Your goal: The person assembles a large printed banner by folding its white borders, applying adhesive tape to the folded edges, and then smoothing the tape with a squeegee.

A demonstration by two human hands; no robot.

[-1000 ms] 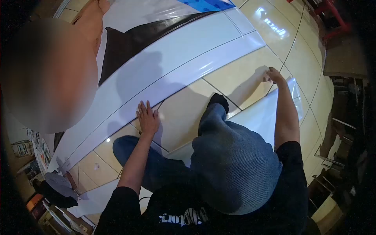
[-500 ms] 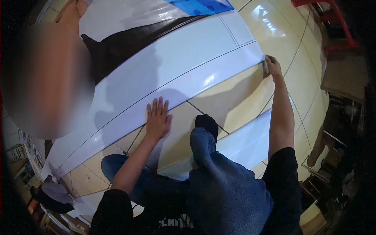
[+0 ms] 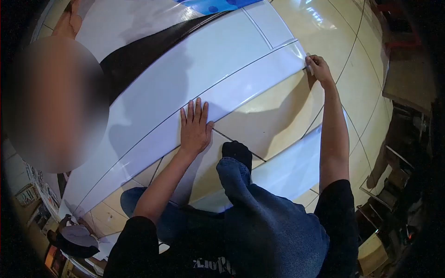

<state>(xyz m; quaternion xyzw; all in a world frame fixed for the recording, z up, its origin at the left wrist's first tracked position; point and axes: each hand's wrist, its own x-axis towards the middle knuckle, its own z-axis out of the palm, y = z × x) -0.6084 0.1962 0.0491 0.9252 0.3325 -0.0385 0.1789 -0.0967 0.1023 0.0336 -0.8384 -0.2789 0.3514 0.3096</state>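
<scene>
A long, glossy white sheet (image 3: 153, 97) lies across the tiled floor, with a thin dark line running parallel to its near edge. My left hand (image 3: 195, 132) rests flat on the near strip, its fingers spread and their tips by the line. At the sheet's right-hand corner, my right hand (image 3: 319, 68) has thumb and fingers pinched on the edge. Part of that grip is hidden behind the fingers. Between my arms, my bent leg in blue jeans (image 3: 273, 222) ends in a dark sock (image 3: 237, 152) on the tiles.
Another white strip (image 3: 287, 162) lies under and beside my leg. Across the sheet is another person, partly blurred, near dark material (image 3: 139, 58). A blue-patterned sheet (image 3: 213, 5) is at the top. Wooden furniture (image 3: 410, 85) and clutter line the right side; a dark cap (image 3: 76, 243) sits lower left.
My left hand has slid right and farther onto the strip, its fingertips now by the line. My right hand stays at the corner. The view has shifted slightly.
</scene>
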